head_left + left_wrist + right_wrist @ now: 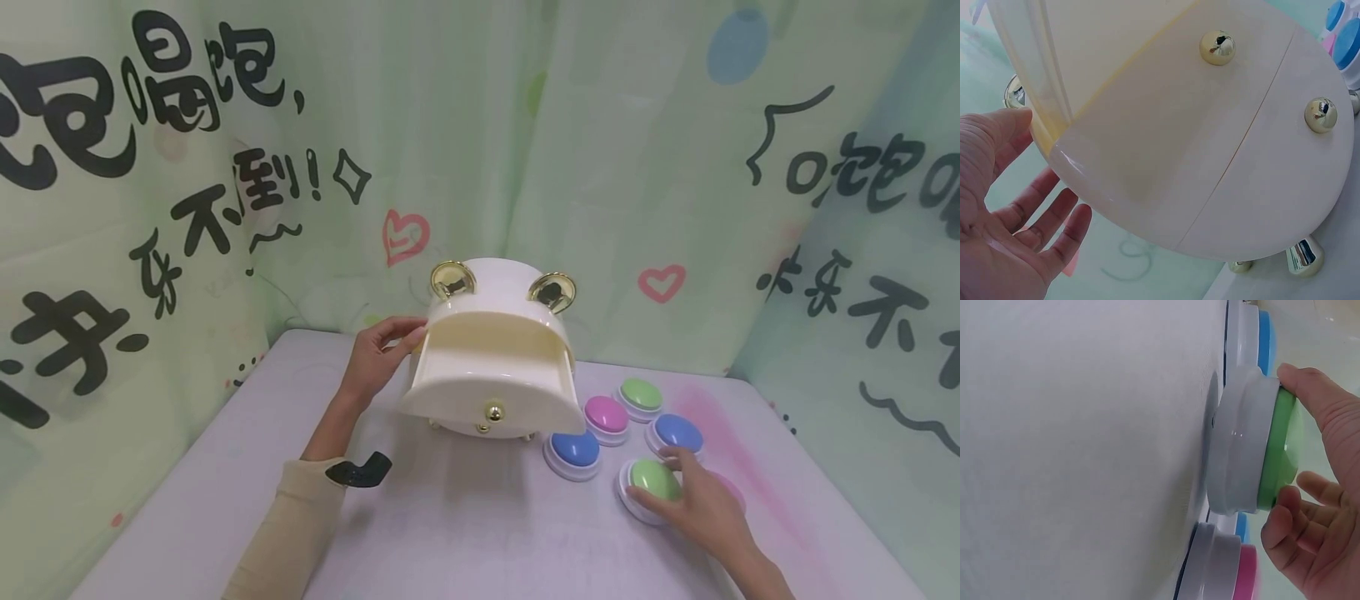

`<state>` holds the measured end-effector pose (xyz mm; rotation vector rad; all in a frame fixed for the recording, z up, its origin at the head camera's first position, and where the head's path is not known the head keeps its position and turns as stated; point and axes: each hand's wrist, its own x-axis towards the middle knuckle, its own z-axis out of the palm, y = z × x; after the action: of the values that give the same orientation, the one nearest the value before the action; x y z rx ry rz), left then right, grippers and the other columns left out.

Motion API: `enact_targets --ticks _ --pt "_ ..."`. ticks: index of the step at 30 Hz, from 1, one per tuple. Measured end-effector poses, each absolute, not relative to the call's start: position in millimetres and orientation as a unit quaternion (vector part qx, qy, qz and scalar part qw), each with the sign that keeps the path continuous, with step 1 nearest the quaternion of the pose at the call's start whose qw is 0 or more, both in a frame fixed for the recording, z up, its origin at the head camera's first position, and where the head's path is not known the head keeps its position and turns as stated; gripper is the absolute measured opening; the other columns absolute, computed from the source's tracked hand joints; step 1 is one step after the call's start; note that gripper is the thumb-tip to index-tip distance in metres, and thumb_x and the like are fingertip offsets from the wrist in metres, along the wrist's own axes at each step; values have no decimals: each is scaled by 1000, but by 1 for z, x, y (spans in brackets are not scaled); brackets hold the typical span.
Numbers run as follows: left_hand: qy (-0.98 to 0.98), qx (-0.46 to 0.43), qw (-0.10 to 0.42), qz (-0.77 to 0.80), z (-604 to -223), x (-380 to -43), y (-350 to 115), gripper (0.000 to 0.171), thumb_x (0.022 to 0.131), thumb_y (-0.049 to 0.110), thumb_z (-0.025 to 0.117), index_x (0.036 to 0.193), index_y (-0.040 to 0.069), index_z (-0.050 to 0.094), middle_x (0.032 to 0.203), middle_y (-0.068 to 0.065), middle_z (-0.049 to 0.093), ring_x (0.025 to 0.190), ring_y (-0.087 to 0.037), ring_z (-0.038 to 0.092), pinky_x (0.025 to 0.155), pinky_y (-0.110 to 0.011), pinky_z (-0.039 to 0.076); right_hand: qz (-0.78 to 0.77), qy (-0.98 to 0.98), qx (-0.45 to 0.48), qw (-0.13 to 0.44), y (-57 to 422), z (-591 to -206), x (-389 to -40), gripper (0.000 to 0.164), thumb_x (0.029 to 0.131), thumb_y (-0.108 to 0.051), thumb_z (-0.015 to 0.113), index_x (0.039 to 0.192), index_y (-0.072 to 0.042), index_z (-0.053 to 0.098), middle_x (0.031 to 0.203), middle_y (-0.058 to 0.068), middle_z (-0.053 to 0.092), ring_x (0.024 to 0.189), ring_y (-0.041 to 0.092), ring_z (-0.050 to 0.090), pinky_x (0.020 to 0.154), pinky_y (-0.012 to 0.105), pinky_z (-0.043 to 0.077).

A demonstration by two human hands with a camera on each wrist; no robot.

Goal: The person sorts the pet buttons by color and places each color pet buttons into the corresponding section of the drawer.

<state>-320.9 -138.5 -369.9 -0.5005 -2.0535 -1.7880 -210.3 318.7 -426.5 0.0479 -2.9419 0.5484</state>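
Note:
A glossy white drawer box with gold round ears, gold knobs and short gold feet stands at the back of the table. Its upper drawer is pulled out, and the inside shows bare. My left hand rests against the box's left side; in the left wrist view its thumb touches near the drawer's edge, other fingers spread below. At the front right my right hand pinches a green-topped round button with a white base. In the right wrist view, thumb and fingertips sit on opposite edges of its green top.
Around the held button sit more round buttons: a near blue one, a pink one, a green one and a far blue one. Another pink button is partly hidden behind my right hand. Printed curtains enclose the table.

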Motion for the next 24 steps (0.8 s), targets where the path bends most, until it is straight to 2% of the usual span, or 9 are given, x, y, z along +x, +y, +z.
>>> enact_targets --ticks 6,9,13,16,24 --pt "-730 -177 185 -634 -370 -321 -138 29 100 18 68 125 3 70 124 -16 70 114 -14 64 87 -21 54 187 -974 39 118 317 -426 -209 89 79 -60 82 133 2 49 126 31 64 97 39 68 80 55 54" --pt "-729 -178 186 -635 -370 -321 -138 29 100 17 68 125 2 70 124 -16 70 114 -14 64 87 -21 54 188 -972 47 135 316 -424 -209 82 80 -58 82 129 1 53 124 28 66 88 32 67 72 46 52" --pt "-727 -181 187 -636 -370 -321 -138 28 100 16 69 124 2 71 124 -16 70 112 -14 64 85 -21 54 191 -972 39 133 313 -419 -209 80 79 -59 82 127 0 56 104 17 70 73 19 54 61 33 42" --pt "-725 -180 185 -639 -368 -320 -138 28 99 17 69 123 2 71 124 -16 70 111 -12 64 85 -21 54 193 -972 32 129 311 -415 -208 79 79 -59 82 126 -2 57 88 6 64 69 16 49 57 30 36" --pt "-723 -177 183 -642 -368 -319 -138 28 100 17 69 123 1 71 123 -17 70 112 -13 64 86 -21 54 202 -969 33 138 302 -404 -205 79 79 -58 83 129 -2 57 76 2 55 67 16 47 55 28 35"
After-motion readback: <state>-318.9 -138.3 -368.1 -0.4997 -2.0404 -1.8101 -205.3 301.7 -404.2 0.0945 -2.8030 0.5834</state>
